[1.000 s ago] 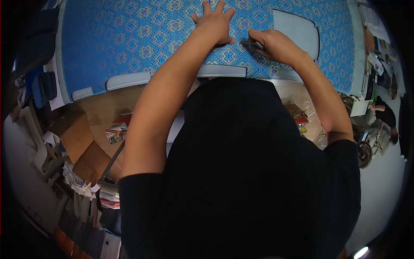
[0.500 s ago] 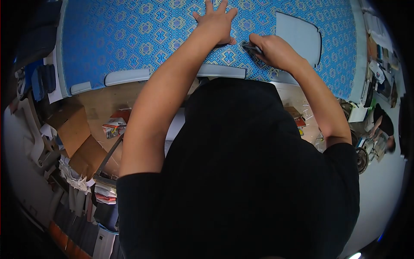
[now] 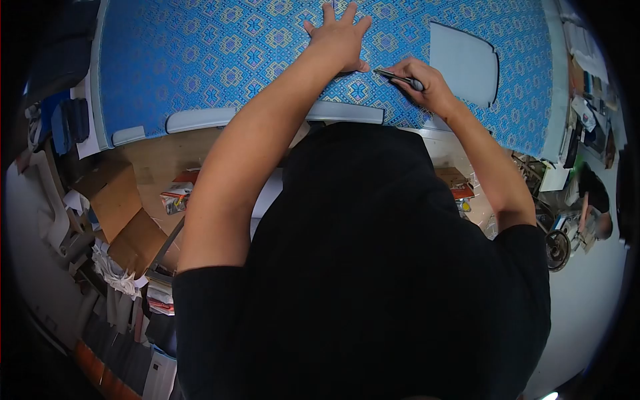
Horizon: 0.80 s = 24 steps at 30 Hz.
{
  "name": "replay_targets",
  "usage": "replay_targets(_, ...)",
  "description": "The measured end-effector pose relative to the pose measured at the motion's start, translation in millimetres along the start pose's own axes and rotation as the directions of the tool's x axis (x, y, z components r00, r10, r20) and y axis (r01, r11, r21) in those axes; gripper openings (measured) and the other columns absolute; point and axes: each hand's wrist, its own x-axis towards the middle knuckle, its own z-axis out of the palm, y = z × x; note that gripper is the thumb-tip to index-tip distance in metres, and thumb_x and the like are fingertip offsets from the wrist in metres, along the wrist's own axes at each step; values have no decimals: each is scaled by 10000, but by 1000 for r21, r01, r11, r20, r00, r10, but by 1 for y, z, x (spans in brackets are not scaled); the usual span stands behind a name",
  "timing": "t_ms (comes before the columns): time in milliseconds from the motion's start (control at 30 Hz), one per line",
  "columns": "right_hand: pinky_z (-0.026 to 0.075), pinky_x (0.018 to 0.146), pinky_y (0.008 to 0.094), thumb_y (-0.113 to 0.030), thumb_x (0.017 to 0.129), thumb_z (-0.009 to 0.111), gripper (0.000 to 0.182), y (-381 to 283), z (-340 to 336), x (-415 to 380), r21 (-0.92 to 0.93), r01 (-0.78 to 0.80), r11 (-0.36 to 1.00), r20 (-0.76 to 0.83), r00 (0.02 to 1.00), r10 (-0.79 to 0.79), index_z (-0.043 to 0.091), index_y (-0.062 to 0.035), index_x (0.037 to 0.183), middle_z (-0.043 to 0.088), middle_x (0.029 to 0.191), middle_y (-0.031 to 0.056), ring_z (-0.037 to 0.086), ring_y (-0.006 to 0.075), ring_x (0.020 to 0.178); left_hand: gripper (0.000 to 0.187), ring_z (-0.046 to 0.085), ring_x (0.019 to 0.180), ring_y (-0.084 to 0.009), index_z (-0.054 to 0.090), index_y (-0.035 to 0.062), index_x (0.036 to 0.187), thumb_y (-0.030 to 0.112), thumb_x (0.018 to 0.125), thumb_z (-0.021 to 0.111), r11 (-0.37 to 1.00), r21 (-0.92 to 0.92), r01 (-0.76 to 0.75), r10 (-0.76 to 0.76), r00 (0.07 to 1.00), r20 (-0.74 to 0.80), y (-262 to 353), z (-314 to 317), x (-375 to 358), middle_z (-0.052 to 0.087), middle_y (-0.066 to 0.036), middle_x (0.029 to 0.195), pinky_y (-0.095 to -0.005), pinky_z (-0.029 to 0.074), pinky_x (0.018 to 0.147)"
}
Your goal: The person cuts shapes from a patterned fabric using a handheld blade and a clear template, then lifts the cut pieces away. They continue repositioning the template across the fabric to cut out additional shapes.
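Observation:
Blue patterned fabric (image 3: 253, 50) covers the work surface in front of me. My left hand (image 3: 338, 41) lies flat on it with the fingers spread, holding nothing. Just to the right, my right hand (image 3: 427, 81) is closed around a slim, dark utility knife (image 3: 395, 75), whose tip points left at the fabric, close to my left thumb. Whether the blade touches the cloth is too small to tell. A grey panel (image 3: 463, 63) with a dark curved edge rests on the fabric beyond my right hand. Pale grey strips (image 3: 347, 111) run along the near edge.
Below the left side stands an open cardboard box (image 3: 120, 203), with a red-and-white packet (image 3: 177, 197) nearby. At the far right is another person (image 3: 592, 197), near a round metal wheel (image 3: 558, 250). Rolls and stacked materials (image 3: 117, 307) fill the lower left.
My right hand has turned and its fingers have shifted along the knife, so more of the tool shows. My left hand stays spread on the fabric. The whole view has shifted slightly.

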Motion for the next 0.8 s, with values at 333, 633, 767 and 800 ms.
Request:
replay_targets(333, 572, 785, 393, -158, 910, 777, 226, -29, -10, 39, 92, -380, 920, -289, 874, 390, 655, -42, 1060, 755, 1005, 154, 732, 341, 892, 1021, 149, 1507, -551, 391, 251, 1567, 447, 719, 925, 992, -108, -71, 72, 997, 5, -5, -5, 3, 235, -121, 1677, -823, 349, 1051)
replay_targets(633, 559, 694, 404, -237, 893, 776, 294, -34, 28, 99, 40, -611, 791, -652, 584, 484, 645, -22, 1046, 743, 908, 194, 731, 334, 789, 1047, 148, 1512, -532, 349, 253, 1590, 462, 731, 910, 991, -109, -76, 82, 995, 55, -6, -14, 2, 216, -121, 1689, -819, 373, 1028)
replay_targets(767, 564, 693, 428, -240, 884, 771, 296, -39, 32, 106, 31, -679, 734, -675, 527, 516, 650, -23, 1045, 741, 909, 218, 736, 376, 802, 1047, 148, 1501, -551, 337, 224, 1595, 476, 746, 896, 989, -107, -103, 111, 991, 69, -6, -13, 3, 207, -140, 1686, -816, 385, 1020)
replay_targets(800, 564, 693, 428, -240, 884, 771, 296, -40, 32, 108, 27, -686, 727, -678, 522, 518, 650, -23, 1045, 741, 909, 218, 736, 376, 802, 1054, 151, 1493, -562, 330, 213, 1598, 487, 749, 891, 989, -99, -110, 117, 990, 74, -7, -13, 4, 209, -150, 1681, -814, 393, 1012)
